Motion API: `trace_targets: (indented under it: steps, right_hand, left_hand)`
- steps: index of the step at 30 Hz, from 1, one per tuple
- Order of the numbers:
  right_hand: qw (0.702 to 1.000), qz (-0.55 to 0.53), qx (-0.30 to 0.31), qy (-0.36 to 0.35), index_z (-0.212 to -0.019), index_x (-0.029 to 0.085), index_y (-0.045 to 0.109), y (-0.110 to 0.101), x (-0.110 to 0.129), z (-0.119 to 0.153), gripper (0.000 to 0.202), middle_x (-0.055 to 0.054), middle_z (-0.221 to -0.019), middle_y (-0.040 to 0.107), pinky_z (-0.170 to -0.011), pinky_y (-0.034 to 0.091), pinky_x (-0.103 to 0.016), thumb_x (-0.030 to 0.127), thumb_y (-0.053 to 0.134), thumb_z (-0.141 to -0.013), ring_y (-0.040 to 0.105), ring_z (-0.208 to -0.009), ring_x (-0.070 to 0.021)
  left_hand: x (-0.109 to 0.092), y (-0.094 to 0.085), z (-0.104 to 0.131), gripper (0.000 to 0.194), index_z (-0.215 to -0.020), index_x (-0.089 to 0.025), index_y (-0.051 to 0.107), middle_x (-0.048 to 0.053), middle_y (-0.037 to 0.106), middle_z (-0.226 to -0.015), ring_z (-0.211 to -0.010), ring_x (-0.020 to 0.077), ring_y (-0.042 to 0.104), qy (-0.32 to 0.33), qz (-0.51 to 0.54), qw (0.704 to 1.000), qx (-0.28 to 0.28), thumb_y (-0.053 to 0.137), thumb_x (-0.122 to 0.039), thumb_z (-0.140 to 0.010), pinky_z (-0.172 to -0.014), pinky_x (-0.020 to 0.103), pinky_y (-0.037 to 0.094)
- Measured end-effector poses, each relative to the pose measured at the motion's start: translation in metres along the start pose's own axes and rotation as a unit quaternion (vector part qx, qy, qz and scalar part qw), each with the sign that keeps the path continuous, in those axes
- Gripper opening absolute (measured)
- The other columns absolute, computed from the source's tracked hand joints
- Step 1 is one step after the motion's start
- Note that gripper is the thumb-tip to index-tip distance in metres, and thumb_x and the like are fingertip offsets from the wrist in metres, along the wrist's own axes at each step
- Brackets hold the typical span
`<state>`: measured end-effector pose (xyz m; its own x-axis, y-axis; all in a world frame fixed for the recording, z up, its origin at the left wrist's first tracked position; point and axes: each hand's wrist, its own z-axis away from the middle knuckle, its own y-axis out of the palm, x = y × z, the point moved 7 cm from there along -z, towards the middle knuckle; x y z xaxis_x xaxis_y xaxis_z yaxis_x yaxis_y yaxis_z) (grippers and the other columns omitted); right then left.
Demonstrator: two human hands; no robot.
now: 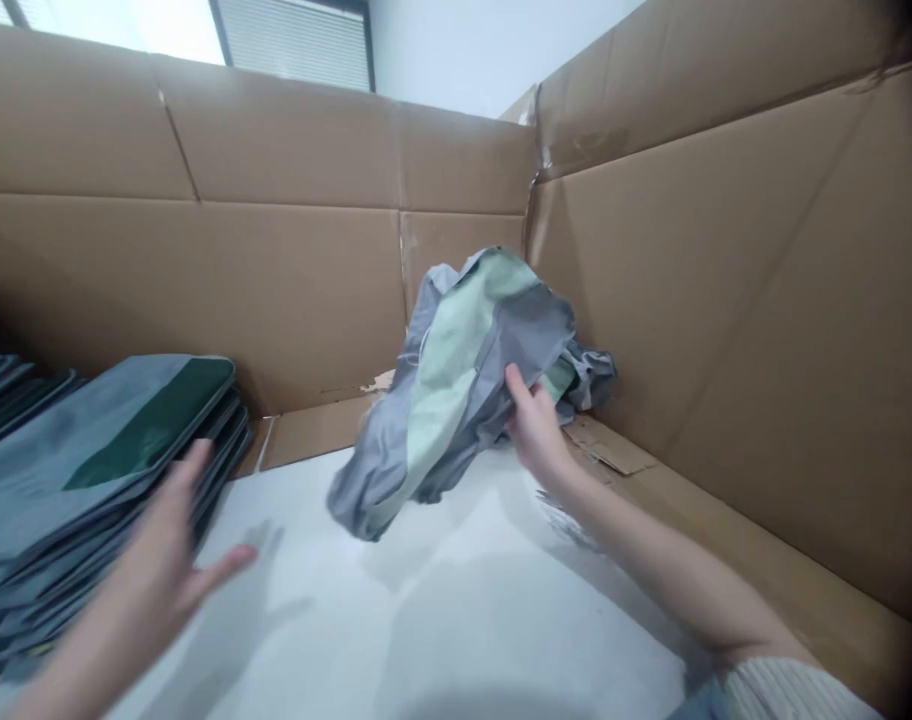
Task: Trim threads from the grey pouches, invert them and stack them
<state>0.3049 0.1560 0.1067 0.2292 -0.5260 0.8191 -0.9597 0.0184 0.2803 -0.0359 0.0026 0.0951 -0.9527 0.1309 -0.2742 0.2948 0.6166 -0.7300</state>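
Note:
A crumpled grey cloth piece with a light green band (448, 390) hangs above the white surface (426, 610), gripped at its right side by my right hand (538, 425). Behind that hand, more bunched grey and green fabric (595, 375) lies near the box corner. My left hand (175, 550), blurred, holds nothing; its thumb and fingers are spread in front of a stack of flat grey pieces with dark green bands (118, 420).
Tall cardboard walls (291, 290) enclose the surface at the back and right. More dark folded pieces (21, 395) lie at the far left. Scissors (568, 520) lie partly hidden under my right forearm. Cardboard flaps (613, 450) run along the right edge.

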Motion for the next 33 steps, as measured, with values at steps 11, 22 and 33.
trace_targets:
  steps: [11, 22, 33]
  right_hand:
    - [0.89, 0.011, 0.326, 0.317, -0.097, 0.011, 0.054, 0.042, -0.075, 0.086, 0.065, -0.018, -0.1, 0.058, -0.065, 0.052, -0.036, 0.07, 0.039, -0.073, 0.06, -0.082, -0.0219]
    - [0.874, 0.117, 0.3, 0.365, -0.089, 0.02, 0.031, 0.065, -0.109, 0.156, 0.042, 0.003, -0.072, 0.041, -0.037, 0.041, -0.019, 0.043, 0.062, -0.072, 0.047, -0.056, -0.0084]
    - [0.877, -0.058, 0.324, 0.351, -0.086, 0.013, 0.048, 0.079, -0.083, 0.159, 0.051, -0.006, -0.078, 0.051, -0.06, 0.05, -0.032, 0.063, 0.046, -0.075, 0.056, -0.072, -0.017]
  left_hand:
    - [-0.04, 0.01, 0.031, 0.032, -0.106, -0.027, 0.043, 0.006, 0.047, -0.111, -0.104, 0.0195, 0.053, 0.041, 0.044, 0.994, -0.097, 0.049, -0.021, -0.075, -0.088, 0.036, 0.05]
    - [-0.074, 0.056, 0.069, 0.014, -0.085, -0.023, 0.055, -0.003, 0.061, -0.074, -0.047, 0.012, 0.056, 0.26, -0.221, 0.939, 0.049, 0.041, -0.024, -0.084, -0.043, 0.024, 0.042]
    - [-0.074, 0.041, 0.043, 0.024, -0.062, -0.019, 0.042, -0.007, 0.043, -0.051, -0.042, 0.0051, 0.044, 0.165, -0.08, 0.983, -0.027, 0.043, -0.023, -0.085, -0.045, 0.017, 0.033]
